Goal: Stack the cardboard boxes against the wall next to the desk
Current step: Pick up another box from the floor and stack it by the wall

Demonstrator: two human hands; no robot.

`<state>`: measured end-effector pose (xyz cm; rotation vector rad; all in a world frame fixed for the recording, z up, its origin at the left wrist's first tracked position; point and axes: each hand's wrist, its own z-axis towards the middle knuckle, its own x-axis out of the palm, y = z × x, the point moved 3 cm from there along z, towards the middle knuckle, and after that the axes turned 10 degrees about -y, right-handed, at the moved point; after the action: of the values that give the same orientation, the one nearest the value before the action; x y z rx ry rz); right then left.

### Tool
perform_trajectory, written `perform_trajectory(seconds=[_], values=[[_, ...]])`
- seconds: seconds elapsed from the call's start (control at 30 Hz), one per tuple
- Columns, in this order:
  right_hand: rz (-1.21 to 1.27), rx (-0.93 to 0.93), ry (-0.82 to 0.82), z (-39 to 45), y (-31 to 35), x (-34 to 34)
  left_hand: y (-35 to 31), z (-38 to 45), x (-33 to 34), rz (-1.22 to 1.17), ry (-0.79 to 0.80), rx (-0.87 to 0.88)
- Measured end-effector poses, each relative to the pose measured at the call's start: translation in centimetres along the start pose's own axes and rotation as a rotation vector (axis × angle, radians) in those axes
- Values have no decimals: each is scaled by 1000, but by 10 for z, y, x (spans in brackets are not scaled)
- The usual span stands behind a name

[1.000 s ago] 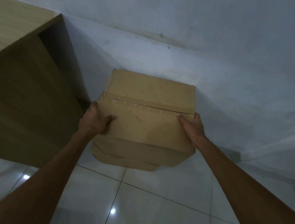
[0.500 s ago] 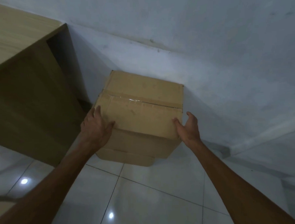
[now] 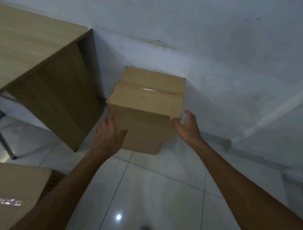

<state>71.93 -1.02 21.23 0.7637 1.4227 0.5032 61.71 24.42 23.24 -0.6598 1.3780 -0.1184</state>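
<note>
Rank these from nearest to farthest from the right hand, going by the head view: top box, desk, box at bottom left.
From the right hand:
1. Top box, just left of its fingertips, by the wall.
2. Desk, beyond the stack, far left.
3. Box at bottom left, near the left forearm.

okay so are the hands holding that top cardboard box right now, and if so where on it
Nothing is held. The left hand and right hand are open beside the taped brown cardboard box, which rests on a lower one.

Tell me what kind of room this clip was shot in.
Probably an office or study corner indoors: a wooden desk stands against a plain white wall, the floor is glossy white tile, and taped cardboard boxes are stacked beside the desk.
</note>
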Motion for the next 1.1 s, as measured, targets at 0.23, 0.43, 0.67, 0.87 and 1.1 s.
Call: perform_trajectory(seconds=[0.23, 0.43, 0.67, 0.87, 1.1], values=[[17, 4, 80, -81, -4, -30, -2, -89, -24, 89, 28, 9], [4, -36, 139, -127, -12, -59, -15, -142, -28, 122, 26, 28], [24, -67, 184, -178, -29, -86, -21, -206, -27, 227, 2, 94], [66, -64, 224, -231, -54, -111, -26, -278, -26, 241, 3, 72], [45, -99, 265, -303, -85, -130, -17, -366, -21, 223, 6, 8]])
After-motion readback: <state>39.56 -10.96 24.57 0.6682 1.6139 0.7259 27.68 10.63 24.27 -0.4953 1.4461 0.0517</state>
